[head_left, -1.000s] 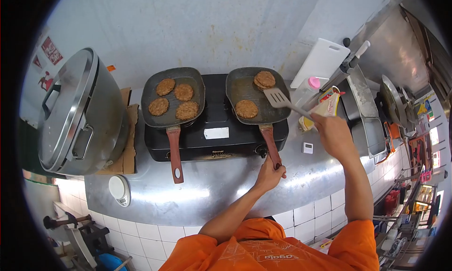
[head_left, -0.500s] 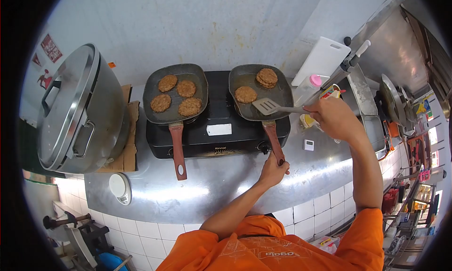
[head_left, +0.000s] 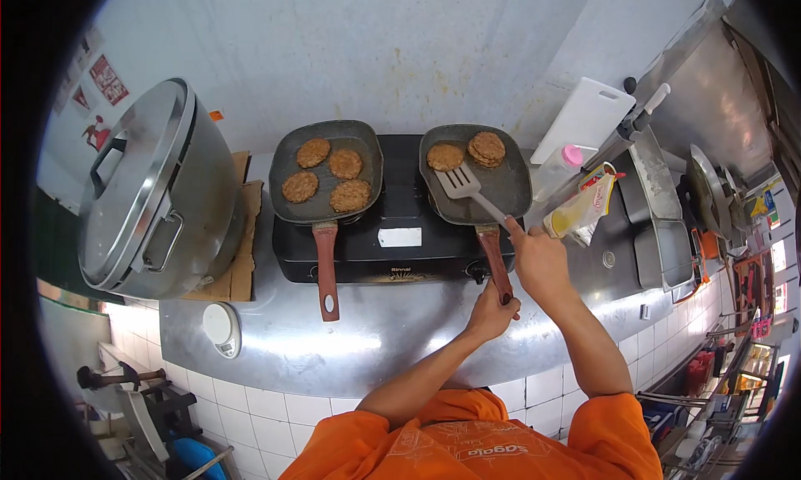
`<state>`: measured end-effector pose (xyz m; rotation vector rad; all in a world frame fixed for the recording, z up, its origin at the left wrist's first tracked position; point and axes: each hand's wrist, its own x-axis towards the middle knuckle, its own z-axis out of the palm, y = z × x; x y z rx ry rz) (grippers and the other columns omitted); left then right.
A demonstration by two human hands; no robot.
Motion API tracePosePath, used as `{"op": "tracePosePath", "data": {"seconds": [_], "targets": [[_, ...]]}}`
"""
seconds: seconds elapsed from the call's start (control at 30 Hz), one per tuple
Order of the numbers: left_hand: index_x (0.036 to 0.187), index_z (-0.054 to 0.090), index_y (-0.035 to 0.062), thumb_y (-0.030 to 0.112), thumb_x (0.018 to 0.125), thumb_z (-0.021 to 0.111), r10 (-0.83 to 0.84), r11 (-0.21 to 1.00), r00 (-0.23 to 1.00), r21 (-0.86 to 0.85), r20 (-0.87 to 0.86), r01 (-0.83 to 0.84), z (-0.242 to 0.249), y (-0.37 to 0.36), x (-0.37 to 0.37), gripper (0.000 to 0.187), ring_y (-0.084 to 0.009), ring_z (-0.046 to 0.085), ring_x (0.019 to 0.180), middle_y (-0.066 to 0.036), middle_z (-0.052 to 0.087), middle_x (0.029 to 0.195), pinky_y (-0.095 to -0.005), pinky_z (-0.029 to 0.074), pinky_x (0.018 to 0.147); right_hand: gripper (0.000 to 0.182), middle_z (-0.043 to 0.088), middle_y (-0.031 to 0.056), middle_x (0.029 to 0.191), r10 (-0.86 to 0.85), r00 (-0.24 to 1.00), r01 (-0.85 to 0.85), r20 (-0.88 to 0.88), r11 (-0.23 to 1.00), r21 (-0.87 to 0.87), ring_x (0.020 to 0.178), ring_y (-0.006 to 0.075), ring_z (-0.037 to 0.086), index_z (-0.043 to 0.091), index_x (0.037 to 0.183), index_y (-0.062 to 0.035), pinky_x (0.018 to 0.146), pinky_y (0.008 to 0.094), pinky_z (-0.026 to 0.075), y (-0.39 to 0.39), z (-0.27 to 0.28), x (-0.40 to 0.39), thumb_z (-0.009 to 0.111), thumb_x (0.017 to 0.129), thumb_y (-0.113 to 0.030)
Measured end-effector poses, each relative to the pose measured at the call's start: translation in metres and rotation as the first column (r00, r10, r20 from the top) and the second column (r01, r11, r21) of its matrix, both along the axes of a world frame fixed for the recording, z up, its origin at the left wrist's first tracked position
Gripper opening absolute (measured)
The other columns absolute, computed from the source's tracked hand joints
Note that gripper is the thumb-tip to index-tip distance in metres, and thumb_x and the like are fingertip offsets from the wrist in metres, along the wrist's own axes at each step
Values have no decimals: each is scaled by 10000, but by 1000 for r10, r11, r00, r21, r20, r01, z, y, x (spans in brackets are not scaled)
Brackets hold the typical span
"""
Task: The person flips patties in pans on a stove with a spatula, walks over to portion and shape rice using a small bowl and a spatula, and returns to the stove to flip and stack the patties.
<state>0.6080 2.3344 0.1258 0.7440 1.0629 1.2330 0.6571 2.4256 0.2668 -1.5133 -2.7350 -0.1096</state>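
My left hand (head_left: 492, 311) is wrapped round the red-brown handle of the right pan (head_left: 518, 188). In my right hand (head_left: 538, 259) is a grey slotted spatula (head_left: 457, 182), its blade at the front edge of a single browned patty (head_left: 445, 156). Stacked patties (head_left: 486, 148) lie beside it, towards the pan's back right. Several patties sit apart in the left pan (head_left: 289, 203), whose handle points towards me. Both pans rest on a black two-burner stove (head_left: 384, 267).
A large metal pot (head_left: 217, 196) stands on cardboard at the left, with a white scale (head_left: 220, 323) in front. To the right are a pink-capped bottle (head_left: 555, 175), a yellow packet (head_left: 582, 206), a white cutting board (head_left: 584, 120) and metal trays (head_left: 665, 259).
My right hand has moved left and nearer to me, swinging the spatula blade up against the single patty, which sits slightly farther back in the pan. The view has shifted slightly.
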Motion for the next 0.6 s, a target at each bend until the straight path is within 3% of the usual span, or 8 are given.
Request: {"op": "tracePosePath", "data": {"seconds": [0.23, 0.33, 0.6], "targets": [[1136, 438, -43, 35, 860, 609, 29, 1000, 1000, 5, -12, -29, -1, 1, 2, 335, -225, 703, 672, -116, 590, 863, -345, 561, 614, 392, 634, 174, 821, -9, 991, 17, -133, 998, 61, 668, 378, 663, 585, 1387, -158, 600, 492, 523, 19, -45, 8, 568, 997, -191], [1167, 410, -33, -48, 885, 562, -77, 995, 997, -69, -29, 75, 12, 2, -6, 321, -192, 652, 761, -98, 515, 950, -325, 608, 649, 382, 631, 178, 819, -25, 983, 34, -184, 998, 46, 685, 384, 660, 598, 1374, -150, 602, 500, 511, 8, -29, 20, 572, 994, -181], [1129, 423, -24, -23, 885, 581, -25, 999, 1000, -44, 12, 25, 6, 3, 0, 291, -191, 665, 732, -102, 545, 929, -320, 599, 648, 344, 670, 200, 805, -22, 995, 34, -100, 992, 117, 695, 392, 674, 639, 1307, -82, 634, 500, 528, 27, 42, 45, 581, 976, -151]]}}
